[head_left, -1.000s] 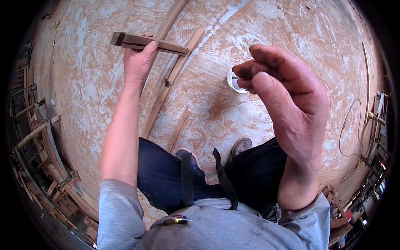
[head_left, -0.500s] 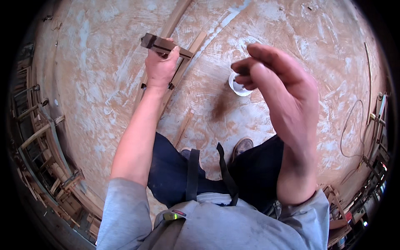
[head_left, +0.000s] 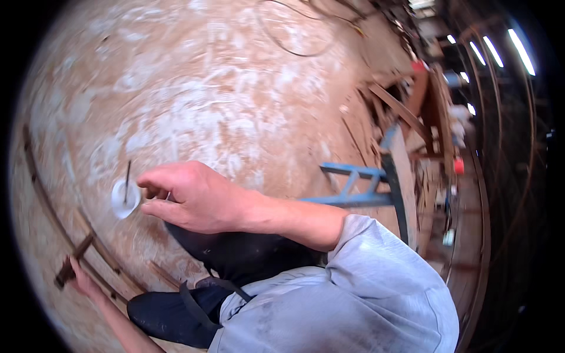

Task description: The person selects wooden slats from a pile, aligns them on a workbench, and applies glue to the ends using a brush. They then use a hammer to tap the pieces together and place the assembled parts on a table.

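Observation:
My left hand [head_left: 84, 281], at the lower left, is closed round a short brown wooden crosspiece [head_left: 83, 246] with a darker end. The crosspiece lies across or just above two long wooden rails [head_left: 47, 200] on the floor; whether it is joined to them I cannot tell. Higher and nearer the middle is my right hand [head_left: 191, 197], its fingers curled and thumb apart, with nothing seen between them. Just beyond its fingertips stands a small white tub [head_left: 121, 207], a thin dark stick [head_left: 128, 179] upright in it.
At the right stands a blue metal frame [head_left: 359, 182] beside a pale board [head_left: 403, 170]. Wooden pieces [head_left: 406, 112] are heaped behind it. A cable [head_left: 294, 54] loops over the stained floor [head_left: 194, 88]. A short wooden strip [head_left: 163, 274] lies near my legs.
The view has swung to the right, bringing the blue frame and wood heap in. My right hand's fingers now curl beside the white tub. The left hand keeps hold of the crosspiece.

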The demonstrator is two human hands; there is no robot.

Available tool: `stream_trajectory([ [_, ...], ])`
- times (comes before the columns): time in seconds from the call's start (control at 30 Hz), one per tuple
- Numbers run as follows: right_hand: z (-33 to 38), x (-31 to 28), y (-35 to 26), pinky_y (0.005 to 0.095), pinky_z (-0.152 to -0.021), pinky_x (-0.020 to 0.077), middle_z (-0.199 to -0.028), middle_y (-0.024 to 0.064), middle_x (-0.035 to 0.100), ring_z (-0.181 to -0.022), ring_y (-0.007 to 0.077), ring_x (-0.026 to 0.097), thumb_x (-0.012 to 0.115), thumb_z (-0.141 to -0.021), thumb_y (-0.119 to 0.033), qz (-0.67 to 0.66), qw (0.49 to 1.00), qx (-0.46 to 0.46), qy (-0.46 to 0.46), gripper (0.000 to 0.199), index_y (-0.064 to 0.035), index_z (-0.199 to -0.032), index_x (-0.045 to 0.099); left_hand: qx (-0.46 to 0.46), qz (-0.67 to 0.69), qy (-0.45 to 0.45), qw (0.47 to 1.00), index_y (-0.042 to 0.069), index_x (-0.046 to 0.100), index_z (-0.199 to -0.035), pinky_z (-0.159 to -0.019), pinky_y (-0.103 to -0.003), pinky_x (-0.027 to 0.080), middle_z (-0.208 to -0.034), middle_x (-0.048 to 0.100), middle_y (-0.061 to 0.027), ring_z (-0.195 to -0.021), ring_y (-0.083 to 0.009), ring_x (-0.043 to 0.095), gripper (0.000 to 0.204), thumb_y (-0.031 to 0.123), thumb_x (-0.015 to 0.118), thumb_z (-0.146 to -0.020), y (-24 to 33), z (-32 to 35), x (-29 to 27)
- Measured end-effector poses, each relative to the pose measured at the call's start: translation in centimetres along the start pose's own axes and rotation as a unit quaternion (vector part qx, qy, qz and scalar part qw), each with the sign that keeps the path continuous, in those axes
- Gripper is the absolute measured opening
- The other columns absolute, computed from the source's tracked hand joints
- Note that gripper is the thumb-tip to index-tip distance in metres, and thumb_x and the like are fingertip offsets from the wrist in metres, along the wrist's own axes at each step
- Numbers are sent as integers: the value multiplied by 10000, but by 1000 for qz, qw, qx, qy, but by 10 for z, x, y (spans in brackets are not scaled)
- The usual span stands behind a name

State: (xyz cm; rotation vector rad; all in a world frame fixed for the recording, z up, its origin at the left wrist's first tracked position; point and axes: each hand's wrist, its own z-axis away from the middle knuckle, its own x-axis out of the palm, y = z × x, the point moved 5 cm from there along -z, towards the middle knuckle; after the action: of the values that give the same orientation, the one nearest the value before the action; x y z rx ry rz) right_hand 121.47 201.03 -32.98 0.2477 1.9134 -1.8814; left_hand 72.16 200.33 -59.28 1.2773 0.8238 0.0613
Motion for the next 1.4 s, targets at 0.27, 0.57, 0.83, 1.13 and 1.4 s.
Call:
stream_trajectory([
  [0.27,154,-89,21,350,-757,511,-917,183,652,-864,275,648,639,-835,-185,102,954,183,214,306,18,-1061,607,95,18,-55,994,-44,601,-1157,-984,-340,394,-1186,601,-133,-1105,-220,542,389,221,647,-875,31,14,-3],
  [0.57,212,-117,48,236,-655,476,-858,69,643,-733,128,598,601,-867,-172,88,847,411,325,344,36,-1142,593,-2,196,-84,977,-23,510,-1208,-932,-323,413,-1159,569,-80,-1049,-188,528,362,95,586,-875,66,45,17],
  [0.83,125,-106,25,250,-691,450,-847,69,580,-741,124,547,468,-972,-140,65,958,160,227,278,42,-1175,524,-189,-20,-133,973,-5,537,-965,-785,-379,453,-929,598,-163,-879,-292,574,270,216,616,-832,-53,193,-9],
  [1.13,-17,-3,9,258,-709,455,-859,79,585,-769,129,557,495,-945,-69,112,991,56,-45,258,81,-1152,532,-270,-110,-175,940,26,533,-1105,-844,-440,456,-1082,566,-187,-1035,-370,539,311,247,484,-892,-166,414,-6],
  [1.4,-71,94,82,253,-641,475,-820,82,620,-696,119,578,532,-935,-177,74,939,227,-246,299,60,-1115,565,-282,-122,-146,940,22,566,-1071,-811,-382,464,-1010,612,-137,-955,-284,572,291,207,554,-848,-142,403,-13],
])
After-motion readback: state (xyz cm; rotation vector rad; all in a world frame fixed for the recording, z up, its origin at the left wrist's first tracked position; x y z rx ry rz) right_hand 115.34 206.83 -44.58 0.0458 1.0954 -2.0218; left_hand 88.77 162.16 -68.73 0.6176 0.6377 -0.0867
